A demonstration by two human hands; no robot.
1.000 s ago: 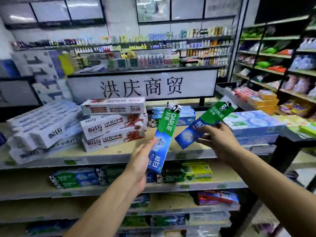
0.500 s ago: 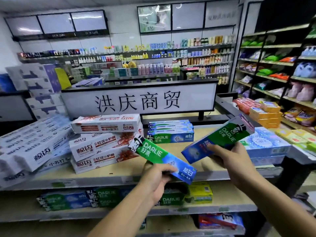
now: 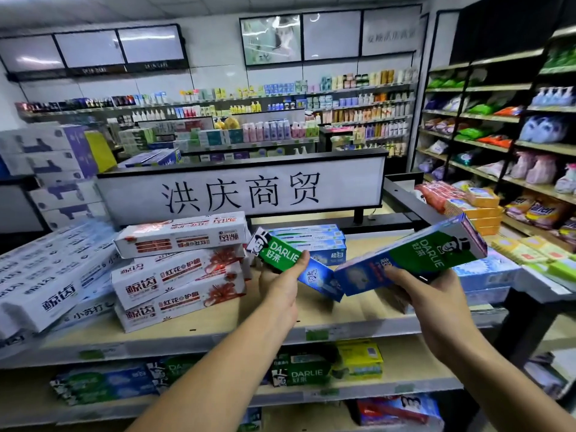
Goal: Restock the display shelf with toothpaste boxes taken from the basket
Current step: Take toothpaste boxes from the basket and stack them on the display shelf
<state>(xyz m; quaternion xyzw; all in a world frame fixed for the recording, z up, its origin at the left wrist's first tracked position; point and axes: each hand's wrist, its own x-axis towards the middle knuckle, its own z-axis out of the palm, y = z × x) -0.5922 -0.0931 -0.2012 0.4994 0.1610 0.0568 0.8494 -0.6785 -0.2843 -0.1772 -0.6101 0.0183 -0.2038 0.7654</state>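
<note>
Your left hand (image 3: 282, 291) gripped a toothpaste box (image 3: 277, 254); right hand (image 3: 436, 296) gripped a second box (image 3: 414, 260) at 3 o'clock, both over the shelf (image 3: 343, 311).

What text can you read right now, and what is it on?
"洪庆商贸": white sign behind the shelf.
"DARLIE 好来": left box in left hand; right box in right hand.
"超白": blue stacked boxes.
"红花护龈": white-red boxes.
"小苏打": white box, far left.
Price tags: too blurred.
</note>
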